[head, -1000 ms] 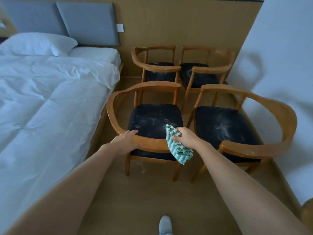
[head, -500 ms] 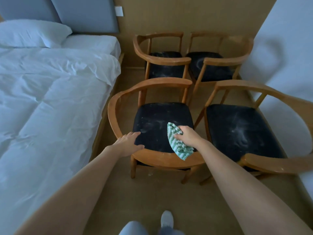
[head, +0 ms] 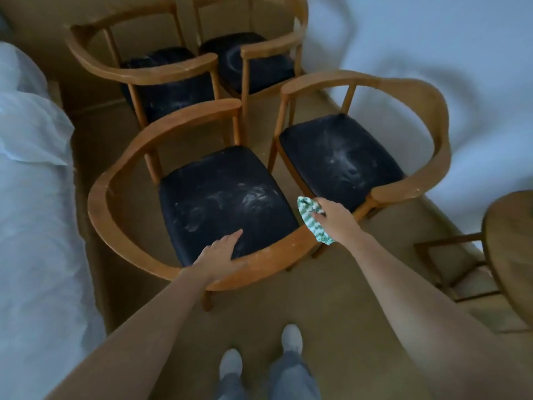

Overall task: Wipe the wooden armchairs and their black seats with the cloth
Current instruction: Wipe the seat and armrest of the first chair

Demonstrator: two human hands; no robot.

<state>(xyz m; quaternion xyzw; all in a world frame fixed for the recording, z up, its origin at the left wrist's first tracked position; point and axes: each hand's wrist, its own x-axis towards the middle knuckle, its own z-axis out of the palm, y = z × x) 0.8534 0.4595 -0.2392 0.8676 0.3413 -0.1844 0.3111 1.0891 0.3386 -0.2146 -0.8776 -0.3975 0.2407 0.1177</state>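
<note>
One near armchair (head: 98,203): black seat (head: 225,194) dust-smeared.
Left hand (head: 220,255): fingers spread on its back rail (head: 271,259) (tips over seat).
Right hand (head: 336,222): pinches cloth (head: 310,219) at rail's right end.

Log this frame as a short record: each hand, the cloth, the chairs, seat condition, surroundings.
Left hand: fingers straight, resting on the back rail of the nearest armchair
Right hand: grips the cloth
Cloth: green-and-white, at the rail's right end; contact unclear
Seats: nearest seat and right seat, both black with whitish smears
Far armchairs: two, behind the near pair
Surroundings: bed on the left, wooden table on the right
</note>
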